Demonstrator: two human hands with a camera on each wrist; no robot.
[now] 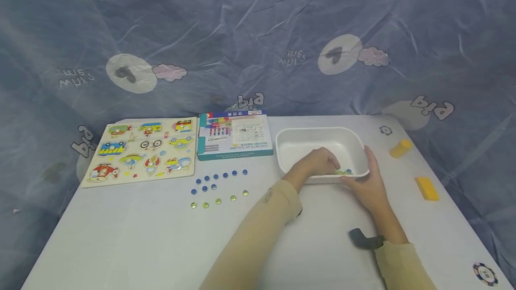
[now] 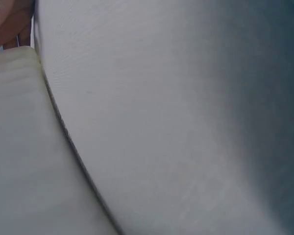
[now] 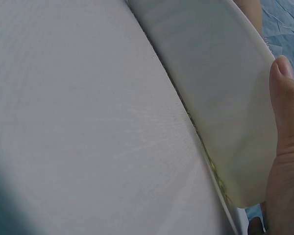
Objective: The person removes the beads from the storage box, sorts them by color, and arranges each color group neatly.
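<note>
My left hand [image 1: 320,161] reaches over the front rim into a white plastic basin [image 1: 318,134], its fingers bent down beside small green pieces [image 1: 339,172] and a blue piece [image 1: 348,171]. Whether its fingertips pinch a piece is hidden. My right hand [image 1: 368,187] grips the basin's front right corner, with the thumb [image 3: 285,103] against the front wall and the fingers round the side. To the left on the table lie several small round blue pieces [image 1: 216,176] in two rows, and a row of shiny green ones [image 1: 218,201] nearer me.
A wooden vehicle puzzle board [image 1: 161,147] and a teal-edged box [image 1: 235,152] stand at the back left of the white table [image 1: 121,236]. On the right are a yellow cylinder [image 1: 401,148] and a yellow block [image 1: 427,189]. A blue printed cloth [image 1: 242,35] hangs behind.
</note>
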